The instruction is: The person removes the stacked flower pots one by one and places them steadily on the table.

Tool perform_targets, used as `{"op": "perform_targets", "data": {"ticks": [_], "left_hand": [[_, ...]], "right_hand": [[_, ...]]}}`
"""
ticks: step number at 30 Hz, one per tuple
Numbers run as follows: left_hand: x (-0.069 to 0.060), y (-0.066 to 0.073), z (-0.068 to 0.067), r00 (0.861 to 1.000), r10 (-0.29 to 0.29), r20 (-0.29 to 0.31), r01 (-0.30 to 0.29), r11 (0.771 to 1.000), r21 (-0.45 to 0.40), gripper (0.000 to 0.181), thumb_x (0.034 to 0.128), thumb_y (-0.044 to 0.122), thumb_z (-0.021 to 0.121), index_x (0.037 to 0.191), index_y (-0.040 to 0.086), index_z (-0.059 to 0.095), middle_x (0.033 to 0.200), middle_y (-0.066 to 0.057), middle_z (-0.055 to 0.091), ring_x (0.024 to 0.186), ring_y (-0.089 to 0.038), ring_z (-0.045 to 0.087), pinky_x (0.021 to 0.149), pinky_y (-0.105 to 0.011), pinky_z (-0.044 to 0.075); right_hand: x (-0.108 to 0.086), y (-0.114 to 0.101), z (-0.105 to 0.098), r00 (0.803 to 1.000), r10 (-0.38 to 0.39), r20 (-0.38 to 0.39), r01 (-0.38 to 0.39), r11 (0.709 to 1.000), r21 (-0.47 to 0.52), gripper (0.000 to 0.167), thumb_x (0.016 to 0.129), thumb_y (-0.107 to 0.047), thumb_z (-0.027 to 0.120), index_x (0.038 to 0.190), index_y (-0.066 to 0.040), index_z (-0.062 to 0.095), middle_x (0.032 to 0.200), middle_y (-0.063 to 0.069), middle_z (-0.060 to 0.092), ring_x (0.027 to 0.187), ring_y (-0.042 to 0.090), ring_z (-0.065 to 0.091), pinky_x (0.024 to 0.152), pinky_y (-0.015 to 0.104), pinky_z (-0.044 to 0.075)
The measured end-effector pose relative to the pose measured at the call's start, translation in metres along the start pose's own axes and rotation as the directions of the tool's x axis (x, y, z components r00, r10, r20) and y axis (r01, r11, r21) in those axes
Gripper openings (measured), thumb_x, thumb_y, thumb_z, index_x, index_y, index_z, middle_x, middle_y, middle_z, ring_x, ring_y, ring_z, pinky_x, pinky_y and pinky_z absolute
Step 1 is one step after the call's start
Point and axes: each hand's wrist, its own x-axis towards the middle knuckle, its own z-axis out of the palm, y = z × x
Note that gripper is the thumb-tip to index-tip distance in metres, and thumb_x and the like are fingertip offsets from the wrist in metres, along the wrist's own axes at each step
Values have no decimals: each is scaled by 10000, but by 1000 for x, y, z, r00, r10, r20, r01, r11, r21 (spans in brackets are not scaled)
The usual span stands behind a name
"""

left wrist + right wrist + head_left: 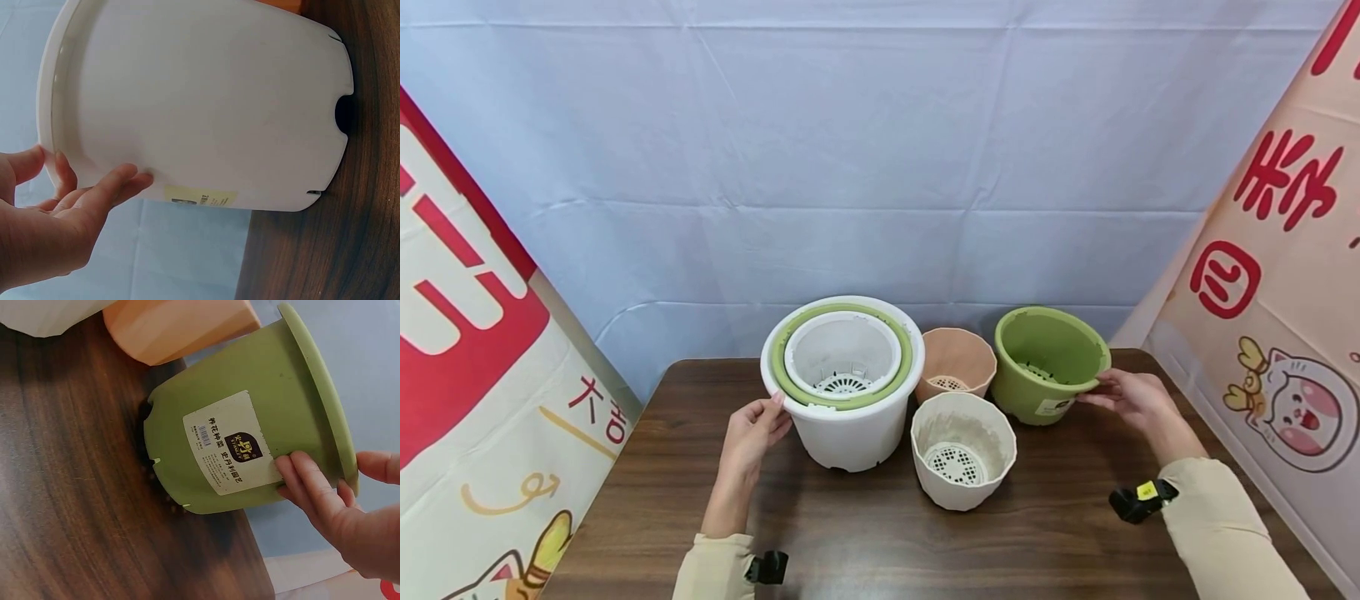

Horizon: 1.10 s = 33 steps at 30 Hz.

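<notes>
My left hand [756,432] pinches the rim of a large white flower pot [850,433] at its near left side. Nested inside that pot are a green pot [780,360] and a smaller white pot [842,350] with a slotted bottom. In the left wrist view, the thumb lies on the rim and fingertips touch the white wall beside a yellow label [200,195]. On the right, my right hand [1138,404] pinches the rim of a separate green flower pot [1048,346]. Its fingertips touch the wall by a white label [231,442] in the right wrist view.
Between the two held pots stand a peach faceted pot [958,354] and, in front of it, a cream faceted pot [962,492] with a perforated bottom. All rest on a dark wooden table [865,542]. A pale cloth [850,167] hangs behind; printed banners flank both sides.
</notes>
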Motion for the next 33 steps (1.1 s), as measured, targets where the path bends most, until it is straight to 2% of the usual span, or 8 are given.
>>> {"op": "perform_targets", "data": {"ticks": [7, 14, 17, 21, 23, 25, 30, 33], "left_hand": [[0, 0, 0, 1000, 5, -4, -5, 1000, 2, 302, 947, 156, 514, 985, -144, 514, 837, -57, 580, 792, -104, 603, 883, -400, 473], [0, 0, 0, 1000, -12, -7, 13, 1000, 14, 320, 946, 173, 520, 1014, -140, 510, 874, -73, 583, 815, -105, 603, 892, -392, 469], [0, 0, 0, 1000, -14, -7, 14, 1000, 19, 326, 943, 178, 525, 1019, -138, 512, 888, -82, 583, 818, -104, 603, 885, -382, 475], [0, 0, 0, 1000, -15, -5, 15, 1000, 20, 330, 944, 176, 523, 1027, -143, 508, 895, -90, 581, 813, -101, 602, 887, -383, 474], [0, 0, 0, 1000, -16, -4, 16, 1000, 20, 327, 946, 173, 518, 1031, -143, 507, 896, -91, 579, 811, -98, 601, 888, -383, 473], [0, 0, 0, 1000, -15, -2, 15, 1000, 21, 326, 948, 171, 516, 1036, -143, 506, 896, -90, 578, 811, -97, 601, 887, -381, 473], [0, 0, 0, 1000, -7, -3, 7, 1000, 26, 337, 945, 179, 522, 1034, -145, 507, 894, -93, 578, 814, -105, 600, 852, -340, 498], [-1, 0, 0, 1000, -6, -3, 6, 1000, 30, 339, 943, 185, 524, 1028, -143, 508, 896, -96, 577, 815, -108, 600, 847, -336, 502]], "right_hand": [[0, 5, 0, 1000, 18, -11, -17, 999, 40, 300, 877, 124, 371, 751, -15, 605, 792, 142, 596, 749, 242, 639, 828, 414, 501], [6, 7, 2, 998, 8, -59, -9, 1000, -26, 137, 859, 103, 411, 943, 0, 446, 785, 111, 598, 738, 219, 636, 863, 398, 483], [7, 7, 4, 997, 11, -72, -14, 999, -40, 218, 857, 97, 421, 1058, 27, 374, 790, 111, 589, 736, 217, 636, 867, 385, 481], [8, 6, 5, 997, 20, -76, -23, 999, -43, 416, 867, 89, 420, 1249, 51, 258, 803, 104, 585, 748, 213, 632, 887, 388, 466], [9, 5, 5, 997, 24, -74, -27, 999, -42, 459, 877, 82, 420, 1289, 49, 220, 816, 101, 575, 759, 211, 628, 898, 401, 456], [8, 5, 5, 997, 23, -75, -26, 999, -40, 418, 880, 82, 424, 1263, 46, 262, 830, 102, 563, 765, 204, 627, 902, 409, 451], [9, 4, 6, 999, 16, -46, -17, 1000, -19, 210, 882, 106, 427, 1073, 25, 393, 836, 107, 568, 773, 197, 625, 891, 425, 458], [10, 4, 6, 999, 18, -27, -18, 1000, -11, 220, 882, 115, 419, 1084, 36, 382, 822, 109, 583, 773, 203, 623, 891, 433, 457]]}}
